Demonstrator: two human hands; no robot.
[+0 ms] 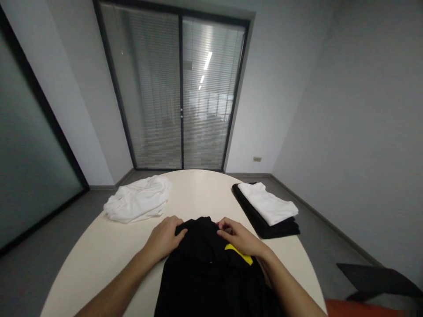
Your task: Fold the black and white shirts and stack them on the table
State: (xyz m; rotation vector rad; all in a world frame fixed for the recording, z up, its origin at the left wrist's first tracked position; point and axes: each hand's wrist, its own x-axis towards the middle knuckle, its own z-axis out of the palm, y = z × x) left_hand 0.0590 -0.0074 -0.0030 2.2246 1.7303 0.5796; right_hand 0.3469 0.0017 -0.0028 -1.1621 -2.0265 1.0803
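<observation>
Where a glass partition with blinds (158, 88) closes off the far side of the room, a round-edged cream table (198, 193) spreads out below it. On the near middle of this table lies a black garment (205, 286), its long axis running straight away from the person; the narrower end points toward the partition, and the wider end passes out of view at the bottom edge. Its cloth is matte and plain, softly rumpled near the top, with a shallow fold across the upper part. So dark is the fabric that I cannot tell for certain what kind of garment it is.

A loosely bunched white cloth (139, 200) sits well to the left, and folded black clothing (280, 231) lies to the right, with a folded white garment (267, 204) on top of it.

The left hand (165, 237) grips the garment's far left edge, thumb over the cloth. The right hand (241, 237) pinches the far right edge, its fingers curled narrow. Just below the right hand shows a bright yellow patch (239, 254), slanting down to the right, and left of that a tiny pale speck (211, 262).
</observation>
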